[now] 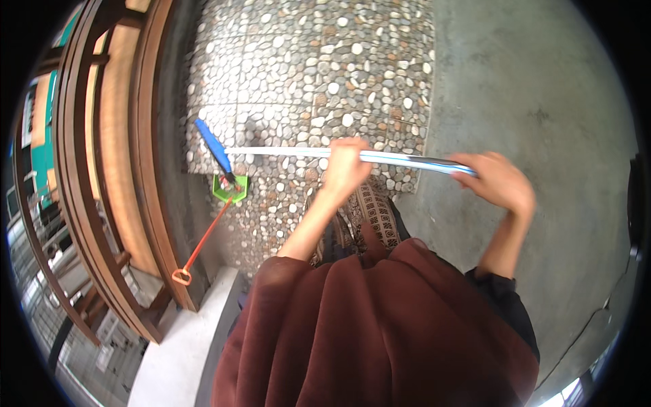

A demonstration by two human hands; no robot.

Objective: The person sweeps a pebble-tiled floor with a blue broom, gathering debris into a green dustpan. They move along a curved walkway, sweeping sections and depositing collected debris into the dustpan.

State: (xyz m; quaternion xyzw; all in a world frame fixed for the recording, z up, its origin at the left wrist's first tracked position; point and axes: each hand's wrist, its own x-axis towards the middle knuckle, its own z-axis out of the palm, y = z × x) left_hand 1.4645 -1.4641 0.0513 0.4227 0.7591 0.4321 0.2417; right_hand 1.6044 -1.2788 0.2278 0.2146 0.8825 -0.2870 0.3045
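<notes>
Both my hands grip the white-and-blue handle (pixel 285 151) of a broom, which lies nearly level across the view. My left hand (pixel 347 165) wraps the middle of the handle, while my right hand (pixel 496 178) grasps its end at the right. At the left, the blue broom head (pixel 211 142) slants down, and its dark bristles reach the mouth of a green dustpan (pixel 222 195). Small debris (pixel 225 183) of mixed colours sits in the pan. The dustpan's orange-red stick (pixel 208 231) leans away toward the lower left, ending in a loop grip (pixel 182 277).
Pebble-set paving (pixel 285 76) covers the floor ahead, bordered on the right by smooth grey concrete (pixel 519 91). A brown wooden railing (pixel 147 152) runs along the left, above a dark kerb. A pale ledge (pixel 183 346) lies at lower left. A dark cable (pixel 574 330) crosses the concrete at lower right.
</notes>
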